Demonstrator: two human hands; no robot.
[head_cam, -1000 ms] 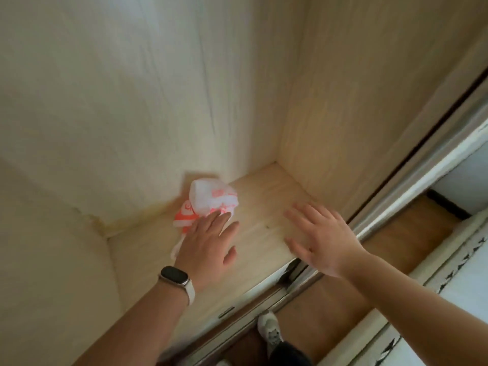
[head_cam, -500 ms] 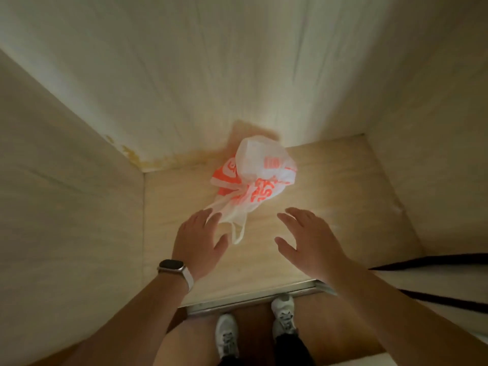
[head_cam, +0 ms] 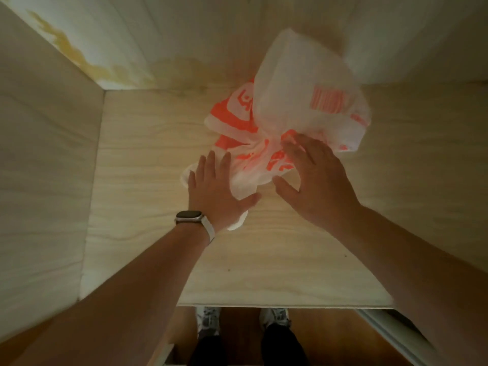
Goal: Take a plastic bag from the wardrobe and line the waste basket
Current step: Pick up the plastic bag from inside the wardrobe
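- The plastic bag [head_cam: 295,101], white film with orange print, lies crumpled inside the wardrobe [head_cam: 39,167]. It rests on the pale wood-grain bottom board [head_cam: 148,186], towards the back and right of the middle.
- The bag's puffed upper part rises in front of the back wall [head_cam: 158,30].
- The left hand [head_cam: 215,190] lies flat over the bag's lower left edge. Its fingers are straight and slightly spread, its thumb points right, and it curls round nothing.
- A small tip of the film shows from under the heel of this hand, just beside the wrist.
- The right hand [head_cam: 317,180] is spread wide as well, with straight fingers and the thumb pointing left.
- Its fingertips [head_cam: 290,143] reach onto the gathered middle of the bag. Blur there hides whether they press in or only touch.
- The two hands are apart, with a strip of the bag showing between them. Neither is clamped on it.
- A watch [head_cam: 188,216] with a dark face and a pale strap sits on the left wrist.
- A yellowish stain [head_cam: 66,46] runs along the foot of the back wall from the left corner towards the bag.
- Below the board's front edge, the person's pale shoes [head_cam: 208,319] stand on a brown wooden floor [head_cam: 330,342], with dark trouser legs above them.
- A pale rail [head_cam: 383,328] runs slantwise across the lower right corner, beside the floor.
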